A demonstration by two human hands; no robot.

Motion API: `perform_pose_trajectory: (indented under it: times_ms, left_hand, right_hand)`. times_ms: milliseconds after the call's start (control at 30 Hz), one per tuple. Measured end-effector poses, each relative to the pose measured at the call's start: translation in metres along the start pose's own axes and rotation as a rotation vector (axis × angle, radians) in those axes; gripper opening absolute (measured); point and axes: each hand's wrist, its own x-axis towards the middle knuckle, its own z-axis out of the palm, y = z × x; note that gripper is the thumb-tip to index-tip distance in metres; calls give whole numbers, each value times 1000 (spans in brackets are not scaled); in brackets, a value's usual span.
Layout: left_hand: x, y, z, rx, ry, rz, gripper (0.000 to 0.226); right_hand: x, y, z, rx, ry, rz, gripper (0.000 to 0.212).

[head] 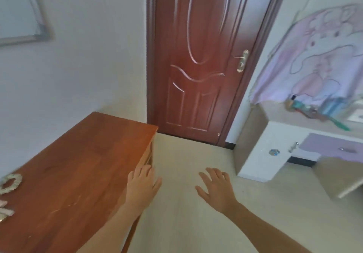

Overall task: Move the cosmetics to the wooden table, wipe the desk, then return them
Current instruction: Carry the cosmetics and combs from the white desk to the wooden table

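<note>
Head view — left hand [142, 182], right hand [215, 188] splayed, empty, by smooth wooden table [78, 164]

The wooden table [74, 164] was orange-brown, with darker grain streaks and a few pale scratches. The hair ring [11, 183] on it was cream. The door [196, 56] was deep reddish brown, patterned with a raised oval and wavy lines, and its handle [242, 61] was brassy gold. The wall [94, 66] was white and the floor [186, 174] pale beige. The desk [261, 154] had a white front, a tan top and a lilac drawer [334, 148]. The cosmetics [318, 106] were blurred but showed teal and light blue. The comb [342, 126] was green. The cloth [324, 56] was lilac and pink, with a cartoon rabbit in dark outline.
</note>
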Motion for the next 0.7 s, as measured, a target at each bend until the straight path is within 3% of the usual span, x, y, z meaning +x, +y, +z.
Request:
perform_pose_trajectory:
  times_ms: [133,233,300,400,500,633,700]
  left_hand:
    - [14,105,16,-44,-11,212,48]
    - [13,186,33,-88,24,335,57]
    - [7,242,44,-107,53,386,76]
    - [-4,324,50,-153,81,389,75]
    - [-19,390,54,-200,43,401,46]
    - [-30,451,61,-265,-15,428,42]
    - [-29,475,63,-272,-3,437,44]
  right_hand:
    - [-83,80,-13,-6,-81,239,39]
    - [-145,138,-24,-51,-106,331,71]
    - [-187,175,-33,-141,-66,382,79]
    - [-243,228,-49,-166,-38,462,79]
    - [-289,271,-64,-141,-55,549,75]
    - [-332,320,-75,-116,-26,660,40]
    - [-343,344,-72,-112,-5,665,52]
